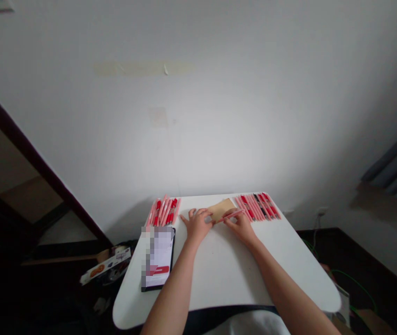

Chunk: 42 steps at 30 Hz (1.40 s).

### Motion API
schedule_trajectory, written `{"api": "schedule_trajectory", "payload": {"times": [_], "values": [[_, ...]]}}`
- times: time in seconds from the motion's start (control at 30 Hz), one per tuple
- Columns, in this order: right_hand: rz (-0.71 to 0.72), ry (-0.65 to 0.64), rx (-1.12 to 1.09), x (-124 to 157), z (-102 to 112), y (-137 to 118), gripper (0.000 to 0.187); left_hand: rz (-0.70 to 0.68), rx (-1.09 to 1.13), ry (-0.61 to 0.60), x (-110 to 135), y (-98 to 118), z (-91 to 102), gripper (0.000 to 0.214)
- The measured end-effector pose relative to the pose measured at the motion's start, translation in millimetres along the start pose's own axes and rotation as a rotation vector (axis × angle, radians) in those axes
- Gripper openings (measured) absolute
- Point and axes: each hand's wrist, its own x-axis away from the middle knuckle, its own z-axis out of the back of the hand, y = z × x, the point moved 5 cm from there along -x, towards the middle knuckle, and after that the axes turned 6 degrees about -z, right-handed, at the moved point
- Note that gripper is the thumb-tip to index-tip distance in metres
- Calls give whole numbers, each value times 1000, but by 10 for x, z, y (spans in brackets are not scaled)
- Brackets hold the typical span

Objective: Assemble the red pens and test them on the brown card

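Head view, right hand [242, 227]: my fingers close on a pink pen [232, 215].
Pink pen: slanted over the brown paper [223, 206], between my hands.
Left hand [198, 224]: at the paper's left end, fingers bent; I cannot tell whether they pinch it.
Pen rows [258, 207]: one on each side of the white table [226, 279].
Tablet [161, 260]: near my left forearm.

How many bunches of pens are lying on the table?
2. One bunch is on the far left of the table, beyond the tablet; the other bunch is on the far right, near the right hand, which holds another pen.
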Motion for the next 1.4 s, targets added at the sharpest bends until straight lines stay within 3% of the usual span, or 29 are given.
{"api": "schedule_trajectory", "payload": {"times": [1.4], "values": [[-35,73,3,-9,53,11,11,5,14,-11,17,23,21,35]]}}
